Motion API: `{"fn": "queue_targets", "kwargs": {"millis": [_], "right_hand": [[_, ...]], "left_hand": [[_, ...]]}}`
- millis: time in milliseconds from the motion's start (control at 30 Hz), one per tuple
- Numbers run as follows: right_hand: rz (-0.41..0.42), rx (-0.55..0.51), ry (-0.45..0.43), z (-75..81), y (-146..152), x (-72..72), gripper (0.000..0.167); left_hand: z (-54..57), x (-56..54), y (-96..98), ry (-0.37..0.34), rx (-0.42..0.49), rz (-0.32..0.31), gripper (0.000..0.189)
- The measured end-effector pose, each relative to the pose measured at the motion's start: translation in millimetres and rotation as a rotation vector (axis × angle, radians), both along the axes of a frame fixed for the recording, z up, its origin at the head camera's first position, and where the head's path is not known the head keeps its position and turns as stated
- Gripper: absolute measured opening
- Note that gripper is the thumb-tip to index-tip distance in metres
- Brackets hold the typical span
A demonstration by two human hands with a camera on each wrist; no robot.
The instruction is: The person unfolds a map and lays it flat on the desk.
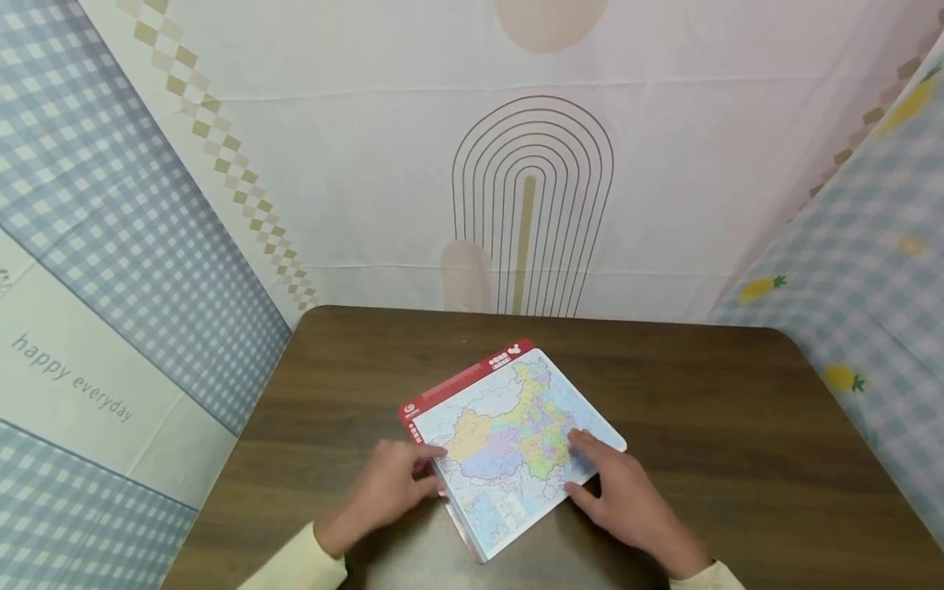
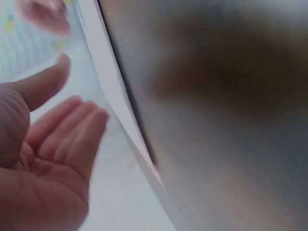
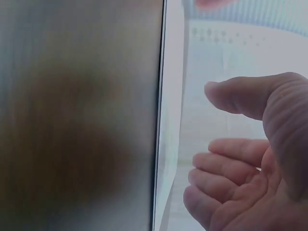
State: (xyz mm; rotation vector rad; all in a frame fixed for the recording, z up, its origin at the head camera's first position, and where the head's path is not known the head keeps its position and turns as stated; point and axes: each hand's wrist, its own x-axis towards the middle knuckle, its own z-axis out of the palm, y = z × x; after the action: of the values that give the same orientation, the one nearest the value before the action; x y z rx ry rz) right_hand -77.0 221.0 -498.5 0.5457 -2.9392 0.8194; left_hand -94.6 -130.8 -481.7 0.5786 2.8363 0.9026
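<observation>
A rounded rectangular map sheet or board [image 1: 509, 451] with a red top border lies tilted on the brown table. Along its lower left side, a thin pinkish edge [image 1: 465, 528] sticks out from beneath. My left hand [image 1: 394, 483] is at the left side, index finger over the map's edge and thumb beside it. Over the lower right part reaches my right hand [image 1: 619, 492], fingers above the map and thumb near its lower edge. In the left wrist view my left hand [image 2: 53, 159] has extended fingers. My right hand [image 3: 245, 173] shows loosely bent fingers and an extended thumb.
The wooden table [image 1: 708, 426] has rounded far corners. Behind it hangs a pale printed cloth [image 1: 369, 180]. Blue checked cloths stand at the left [image 1: 111, 164] and right [image 1: 848, 270]. Close brown surfaces in both wrist views are blurred.
</observation>
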Motion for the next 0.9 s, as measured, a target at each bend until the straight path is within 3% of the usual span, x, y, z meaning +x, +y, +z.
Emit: {"fn": "queue_targets", "kwargs": {"millis": [200,400,633,900], "right_hand": [[-0.019,-0.032,-0.090,6.4,-31.5,18.3,0.072],[0.006,-0.051,-0.134,5.9,-59.4,34.8,0.078],[0.044,-0.041,-0.197,6.0,-79.2,45.8,0.082],[0.086,-0.022,-0.262,3.3,-96.7,53.5,0.080]], "left_hand": [[-1.9,-43.0,-32.3,0.014,0.026,0.055,0.039],[-6.7,-70.6,-57.8,-0.046,0.065,0.053,0.042],[-10.3,-86.2,-68.7,-0.117,0.041,0.029,0.046],[-16.4,-91.7,-71.4,-0.094,-0.068,-0.061,0.045]]}}
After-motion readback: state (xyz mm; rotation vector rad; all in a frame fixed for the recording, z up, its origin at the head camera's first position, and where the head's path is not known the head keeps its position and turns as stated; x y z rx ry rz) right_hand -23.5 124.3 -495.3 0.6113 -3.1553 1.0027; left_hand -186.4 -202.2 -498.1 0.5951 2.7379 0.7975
